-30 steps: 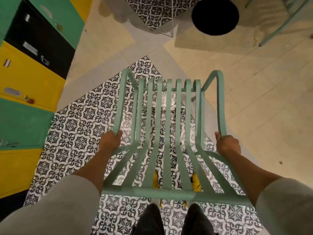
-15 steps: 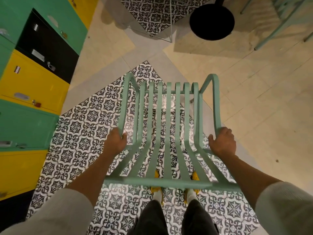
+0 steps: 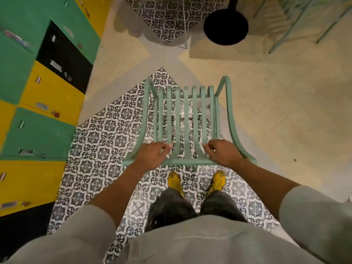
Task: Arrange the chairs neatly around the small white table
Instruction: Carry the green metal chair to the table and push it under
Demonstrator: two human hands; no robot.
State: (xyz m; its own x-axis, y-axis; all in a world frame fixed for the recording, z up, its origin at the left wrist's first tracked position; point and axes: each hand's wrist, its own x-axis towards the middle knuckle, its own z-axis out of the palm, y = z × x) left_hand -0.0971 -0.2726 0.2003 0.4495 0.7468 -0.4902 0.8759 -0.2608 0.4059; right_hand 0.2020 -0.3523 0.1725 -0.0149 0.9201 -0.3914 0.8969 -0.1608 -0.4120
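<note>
A mint-green slatted metal chair [image 3: 185, 115] stands on the patterned tile floor right in front of me, seen from above with its back toward me. My left hand [image 3: 152, 155] grips the top rail of the backrest on the left. My right hand [image 3: 222, 152] grips the same rail on the right. A round black table base [image 3: 225, 27] with its pole sits at the top of the view; the tabletop is out of frame. Thin legs of another mint-green chair [image 3: 297, 21] show at the top right.
Green, yellow and black lockers [image 3: 38, 92] line the left side. A thin wire frame [image 3: 183, 25] stands on patterned tiles at the top centre. Beige floor [image 3: 285, 111] stretches to the right. My yellow shoes [image 3: 175, 181] stand just behind the chair.
Both hands moved from the chair's armrests to the top rail of the backrest. The chair now sits lower and farther from me, and the view shifted back so my shoes show.
</note>
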